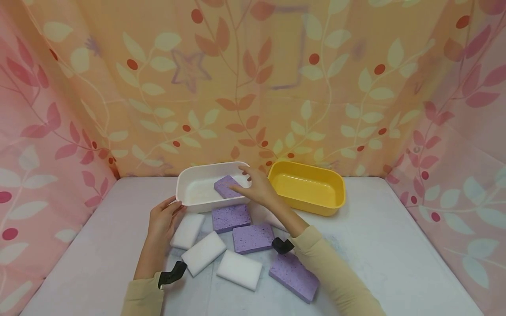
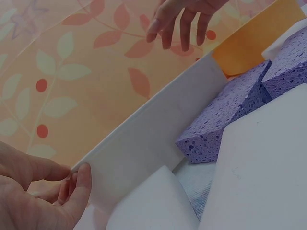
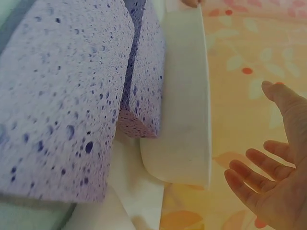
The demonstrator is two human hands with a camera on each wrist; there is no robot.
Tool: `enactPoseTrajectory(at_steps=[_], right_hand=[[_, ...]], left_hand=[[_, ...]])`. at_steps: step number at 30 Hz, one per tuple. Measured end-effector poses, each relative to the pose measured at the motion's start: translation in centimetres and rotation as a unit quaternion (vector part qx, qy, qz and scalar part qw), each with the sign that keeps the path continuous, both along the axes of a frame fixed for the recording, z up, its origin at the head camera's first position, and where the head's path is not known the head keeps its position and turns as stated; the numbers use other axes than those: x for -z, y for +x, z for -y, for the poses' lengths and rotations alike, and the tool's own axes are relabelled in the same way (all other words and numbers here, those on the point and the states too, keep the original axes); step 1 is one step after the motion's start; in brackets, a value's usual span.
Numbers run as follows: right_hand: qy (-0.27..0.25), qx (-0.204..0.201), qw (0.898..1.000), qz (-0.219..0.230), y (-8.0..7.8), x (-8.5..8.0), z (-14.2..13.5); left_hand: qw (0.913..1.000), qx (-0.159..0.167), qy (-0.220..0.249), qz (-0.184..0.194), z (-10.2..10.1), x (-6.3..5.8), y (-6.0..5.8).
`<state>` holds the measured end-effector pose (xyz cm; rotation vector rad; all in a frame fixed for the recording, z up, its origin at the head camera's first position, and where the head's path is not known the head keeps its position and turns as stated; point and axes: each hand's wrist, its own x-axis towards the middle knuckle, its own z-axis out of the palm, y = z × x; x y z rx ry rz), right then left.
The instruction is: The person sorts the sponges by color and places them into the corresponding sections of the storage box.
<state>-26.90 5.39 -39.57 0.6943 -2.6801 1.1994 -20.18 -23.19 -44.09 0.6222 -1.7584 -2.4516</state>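
Note:
At the near left corner of a white plastic tub (image 1: 213, 204), my left hand (image 1: 161, 219) pinches the rim between thumb and fingers, as the left wrist view shows. Inside that tub lies a purple sponge (image 1: 224, 186). Over the tub's right end hovers my right hand (image 1: 258, 186), fingers spread and holding nothing. In the right wrist view the right hand (image 3: 273, 187) is apart from the tub wall (image 3: 184, 96). Just in front of the tub, a second purple sponge (image 1: 231, 218) lies flat.
A yellow tub (image 1: 308, 202) stands right of the white one. Nearer lie two more purple sponges (image 1: 253, 238) and several white sponges (image 1: 203, 253), one partly hidden under my right forearm. A patterned curtain (image 1: 253, 87) hangs behind the table (image 1: 395, 263).

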Motion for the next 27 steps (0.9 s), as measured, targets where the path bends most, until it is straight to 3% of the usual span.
enactPoseTrajectory(at_steps=[9,16,27], right_hand=[[-0.011,-0.004,1.0,-0.017,1.9,-1.0,-1.4],[-0.017,-0.016,1.0,-0.02,3.6,-1.5,-2.8],[-0.013,-0.018,0.998,-0.057,6.0,-1.2,-5.2]], left_hand=[[0.9998,0.005,-0.017,0.0,-0.1,0.0,0.1],[1.0,0.001,-0.005,-0.006,0.0,0.2,0.0],[0.9999,-0.002,-0.012,-0.004,-0.3,-0.1,0.3]])
